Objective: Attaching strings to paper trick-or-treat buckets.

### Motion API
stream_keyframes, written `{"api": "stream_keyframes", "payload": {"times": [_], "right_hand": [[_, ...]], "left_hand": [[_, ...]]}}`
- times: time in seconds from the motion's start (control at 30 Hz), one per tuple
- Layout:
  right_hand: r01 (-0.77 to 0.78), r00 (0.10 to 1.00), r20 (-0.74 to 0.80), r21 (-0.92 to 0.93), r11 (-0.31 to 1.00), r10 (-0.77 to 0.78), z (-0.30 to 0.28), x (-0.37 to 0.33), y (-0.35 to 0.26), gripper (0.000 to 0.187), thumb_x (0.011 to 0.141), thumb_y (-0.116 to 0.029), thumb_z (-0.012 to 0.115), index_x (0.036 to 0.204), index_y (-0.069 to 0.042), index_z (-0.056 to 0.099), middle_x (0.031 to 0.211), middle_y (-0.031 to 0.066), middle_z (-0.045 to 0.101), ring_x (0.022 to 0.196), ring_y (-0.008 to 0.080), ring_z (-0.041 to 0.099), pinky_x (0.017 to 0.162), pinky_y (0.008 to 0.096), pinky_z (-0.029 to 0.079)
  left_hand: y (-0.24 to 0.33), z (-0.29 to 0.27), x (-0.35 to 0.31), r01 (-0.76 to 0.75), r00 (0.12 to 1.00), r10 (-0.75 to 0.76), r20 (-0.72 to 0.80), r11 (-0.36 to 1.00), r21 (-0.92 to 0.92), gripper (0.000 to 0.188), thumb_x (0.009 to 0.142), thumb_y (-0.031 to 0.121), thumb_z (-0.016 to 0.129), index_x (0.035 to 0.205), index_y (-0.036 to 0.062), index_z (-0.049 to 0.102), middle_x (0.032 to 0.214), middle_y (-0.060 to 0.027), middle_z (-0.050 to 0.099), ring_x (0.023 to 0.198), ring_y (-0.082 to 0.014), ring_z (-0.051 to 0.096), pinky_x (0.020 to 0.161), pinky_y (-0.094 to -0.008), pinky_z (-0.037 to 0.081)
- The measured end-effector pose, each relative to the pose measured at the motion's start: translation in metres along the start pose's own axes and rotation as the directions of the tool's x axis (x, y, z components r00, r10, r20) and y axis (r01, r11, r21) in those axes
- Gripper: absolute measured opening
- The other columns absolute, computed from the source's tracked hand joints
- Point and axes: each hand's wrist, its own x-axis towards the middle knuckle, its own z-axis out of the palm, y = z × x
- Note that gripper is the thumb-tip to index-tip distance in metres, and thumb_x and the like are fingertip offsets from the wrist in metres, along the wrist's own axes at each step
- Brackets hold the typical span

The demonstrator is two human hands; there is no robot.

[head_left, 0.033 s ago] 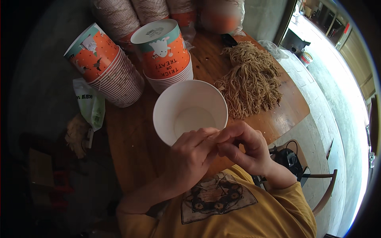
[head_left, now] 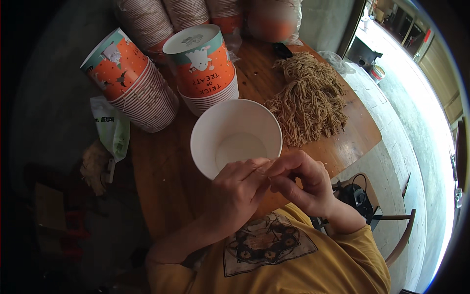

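A white paper bucket [head_left: 208,132] stands in front of me, its mouth tipped up toward me so that its pale inner bottom shows. At its near rim my left hand [head_left: 240,186] is closed, fingers pinched together at the edge. My right hand [head_left: 306,181] meets it there, thumb and forefinger also pinched. Whatever lies between the fingertips is too small or hidden to make out. To the right of the bucket lies a heap of tan twisted cords [head_left: 311,100].
Behind the bucket stands an upside-down stack of orange and green printed paper buckets [head_left: 203,63]; a second stack [head_left: 132,83] leans at its left. Bagged stacks [head_left: 188,12] line the back of the wooden table [head_left: 360,142]. A chair [head_left: 401,235] is at the right.
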Motion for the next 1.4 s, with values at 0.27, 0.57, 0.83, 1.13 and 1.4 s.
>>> {"api": "stream_keyframes", "payload": {"times": [0.27,0.57,0.83,1.13,1.4], "right_hand": [[-0.055,0.998,-0.022,0.367,0.929,0.067,0.008,-0.019,-0.012,0.011,0.095,-0.009,0.053,0.104,-0.003,0.056,0.086,0.0004,0.059,0.073,0.0032,0.053,0.06,0.0171,0.042],[-0.408,0.913,0.221,0.446,0.797,0.343,0.009,-0.006,-0.024,0.008,0.095,-0.01,0.053,0.099,-0.005,0.058,0.08,0.0039,0.064,0.064,0.0035,0.057,0.053,0.015,0.042],[-0.263,0.953,0.303,0.822,0.505,0.004,-0.042,0.01,-0.001,0.017,0.095,-0.003,0.042,0.103,0.007,0.053,0.093,0.023,0.065,0.065,0.0224,0.069,0.042,0.0211,0.051],[-0.093,0.992,0.119,0.552,0.829,0.032,-0.043,0.022,0.005,0.007,0.085,0.0,0.062,0.092,0.001,0.062,0.086,0.0116,0.066,0.06,0.0101,0.063,0.049,0.0157,0.047],[0.077,0.997,-0.078,0.902,0.425,-0.014,-0.032,0.049,0.018,0.019,0.101,-0.026,0.036,0.094,-0.01,0.042,0.087,0.0045,0.049,0.083,0.0209,0.051,0.109,0.0449,0.029]], "left_hand": [[-0.002,-0.008,-0.021,-0.005,1.0,-0.002,0.025,0.948,0.317,0.034,0.083,0.018,0.067,0.116,0.0117,0.063,0.083,-0.0012,0.065,0.078,-0.015,0.062,0.091,-0.0362,0.041],[-0.015,-0.048,-0.031,-0.08,0.981,0.013,0.194,0.937,0.339,0.018,0.08,0.017,0.068,0.097,0.0106,0.067,0.08,-0.0014,0.063,0.083,-0.015,0.062,0.098,-0.0436,0.038],[-0.064,-0.104,-0.03,-0.052,0.987,-0.048,0.151,0.803,0.594,0.011,0.08,0.004,0.059,0.088,0.0083,0.066,0.125,-0.0067,0.054,0.131,-0.0258,0.04,0.107,-0.0506,0.03],[0.001,-0.04,-0.018,0.024,0.986,0.028,-0.163,0.952,0.306,0.024,0.082,0.0,0.061,0.106,0.0019,0.057,0.091,-0.0116,0.056,0.082,-0.0277,0.057,0.072,-0.0372,0.049],[-0.018,-0.043,-0.013,0.133,0.976,-0.179,0.123,0.941,0.312,0.017,0.08,0.001,0.061,0.097,0.0049,0.058,0.087,-0.0096,0.059,0.083,-0.0287,0.059,0.074,-0.0401,0.047]]}}
